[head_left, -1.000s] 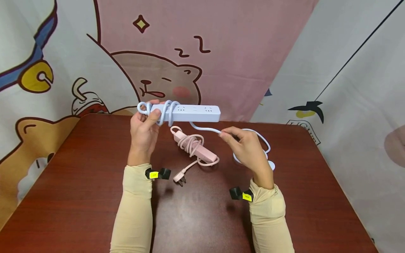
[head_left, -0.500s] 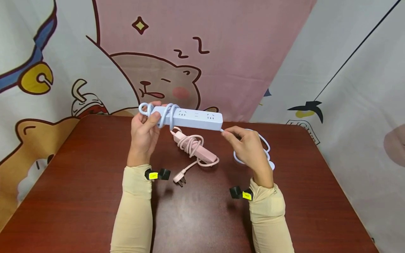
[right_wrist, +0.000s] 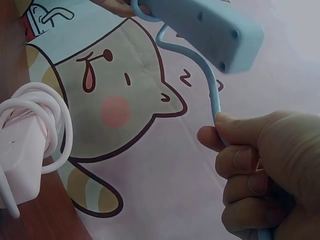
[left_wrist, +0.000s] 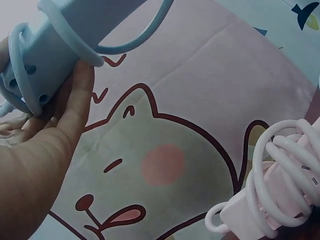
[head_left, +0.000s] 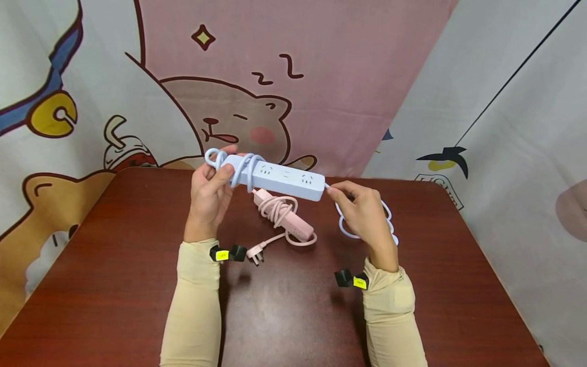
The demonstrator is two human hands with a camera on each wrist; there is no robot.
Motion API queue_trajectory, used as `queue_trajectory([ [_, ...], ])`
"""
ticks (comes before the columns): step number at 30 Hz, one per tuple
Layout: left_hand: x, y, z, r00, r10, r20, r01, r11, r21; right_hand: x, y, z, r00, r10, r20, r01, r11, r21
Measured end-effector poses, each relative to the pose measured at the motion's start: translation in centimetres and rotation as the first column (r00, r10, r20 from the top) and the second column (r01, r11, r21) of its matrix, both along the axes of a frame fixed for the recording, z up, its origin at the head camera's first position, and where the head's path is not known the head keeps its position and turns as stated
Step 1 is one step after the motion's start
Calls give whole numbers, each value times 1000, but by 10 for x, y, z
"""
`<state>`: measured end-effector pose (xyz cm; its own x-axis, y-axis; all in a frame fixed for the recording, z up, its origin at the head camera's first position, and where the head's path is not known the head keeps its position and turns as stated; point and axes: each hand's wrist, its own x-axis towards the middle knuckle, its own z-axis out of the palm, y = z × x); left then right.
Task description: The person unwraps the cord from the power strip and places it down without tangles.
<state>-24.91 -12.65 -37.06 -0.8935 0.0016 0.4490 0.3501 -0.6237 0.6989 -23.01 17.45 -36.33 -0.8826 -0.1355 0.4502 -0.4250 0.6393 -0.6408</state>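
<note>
In the head view my left hand grips the left end of a light blue power strip, thumb on its top. Several turns of its cord wrap that end, and the strip is held above the table with its right end tipped down. My right hand pinches the same cord just off the strip's right end; the right wrist view shows the cord running from under the strip into the curled fingers. Behind this hand, the rest of the cord loops on the table. The plug end is mostly hidden.
A pink power strip, its cord wound about its middle, lies on the brown table below the blue one. Its plug points toward the front. A printed curtain hangs behind the table.
The blue power strip has tilted, its right end dropping and shifting right toward my right hand. The pink strip's plug has moved slightly left. My right hand keeps its pinch on the cord.
</note>
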Motion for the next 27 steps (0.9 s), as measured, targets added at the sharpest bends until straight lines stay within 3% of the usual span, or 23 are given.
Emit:
queue_trajectory([
  [7,1,0,1,999,-33,0,33,999,-5,-1,2,1,998,-54,-20,53,998,-26],
  [27,2,-1,0,999,-39,18,41,994,-104,-1,3,3,985,-117,-127,100,987,-128],
])
